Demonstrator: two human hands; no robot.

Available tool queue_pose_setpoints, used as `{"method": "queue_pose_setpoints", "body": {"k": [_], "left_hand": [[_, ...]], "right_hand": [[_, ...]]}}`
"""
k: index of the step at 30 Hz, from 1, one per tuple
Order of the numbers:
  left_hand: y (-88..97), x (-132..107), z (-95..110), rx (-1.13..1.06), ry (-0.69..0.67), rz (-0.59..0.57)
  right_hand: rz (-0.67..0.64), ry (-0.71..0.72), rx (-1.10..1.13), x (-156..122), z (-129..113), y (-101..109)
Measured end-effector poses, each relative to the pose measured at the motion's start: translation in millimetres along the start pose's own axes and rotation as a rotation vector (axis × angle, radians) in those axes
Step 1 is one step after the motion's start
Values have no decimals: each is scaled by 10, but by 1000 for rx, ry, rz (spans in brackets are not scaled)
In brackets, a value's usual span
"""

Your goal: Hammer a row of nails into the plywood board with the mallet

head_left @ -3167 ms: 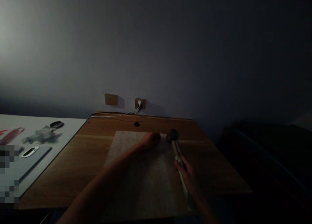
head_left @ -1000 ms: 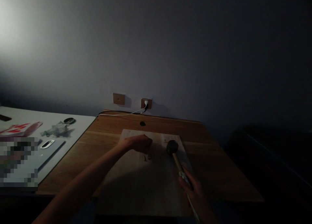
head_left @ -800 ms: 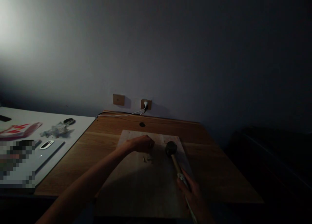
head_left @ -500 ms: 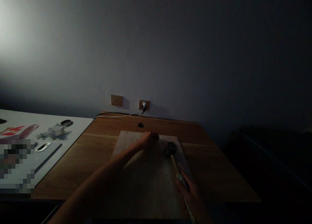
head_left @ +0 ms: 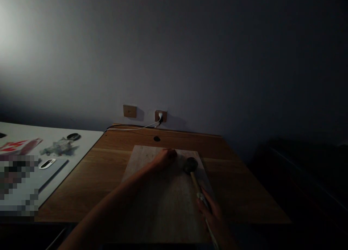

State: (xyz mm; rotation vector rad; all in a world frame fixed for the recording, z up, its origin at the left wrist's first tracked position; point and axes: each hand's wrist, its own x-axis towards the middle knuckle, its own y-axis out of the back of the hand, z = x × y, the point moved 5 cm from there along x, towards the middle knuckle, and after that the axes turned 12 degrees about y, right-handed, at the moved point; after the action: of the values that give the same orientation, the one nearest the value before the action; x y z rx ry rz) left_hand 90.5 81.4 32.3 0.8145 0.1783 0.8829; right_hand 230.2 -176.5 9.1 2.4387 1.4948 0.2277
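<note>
My right hand (head_left: 213, 215) is wrapped round the wooden handle of a mallet (head_left: 195, 181). The mallet's dark, rounded head (head_left: 190, 165) is over the right far part of a pale wooden board (head_left: 163, 206); the dim light hides whether it touches. Something whitish is wound about the handle near my fingers. Reaching across from the left, my left hand (head_left: 164, 158) is closed near the board's far edge, left of the mallet head. Its curled fingers are dark, and what they hold, if anything, cannot be made out.
The board lies on a brown wooden table (head_left: 239, 192). On the left, a white table (head_left: 89, 134) carries a grey flat scale-like device (head_left: 56, 173), a crumpled plastic bag (head_left: 61, 146), and a red-and-white package (head_left: 20, 146). Cables run to a wall socket (head_left: 161, 115).
My left hand's fingers have turned slightly, and a dark round patch by them no longer shows. The mallet has barely shifted in my right hand.
</note>
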Motion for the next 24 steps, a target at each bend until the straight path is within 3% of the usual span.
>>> {"method": "queue_pose_setpoints", "body": {"k": [6,13,24], "left_hand": [[-37,30,-82,-50,12,11],[-80,44,-182,-121,12,48],[14,-4,-50,-212,51,34]], "right_hand": [[-7,-8,-10,22,-25,3],[-51,104,-13,212,-325,-108],[-195,113,40,508,-536,-428]]}}
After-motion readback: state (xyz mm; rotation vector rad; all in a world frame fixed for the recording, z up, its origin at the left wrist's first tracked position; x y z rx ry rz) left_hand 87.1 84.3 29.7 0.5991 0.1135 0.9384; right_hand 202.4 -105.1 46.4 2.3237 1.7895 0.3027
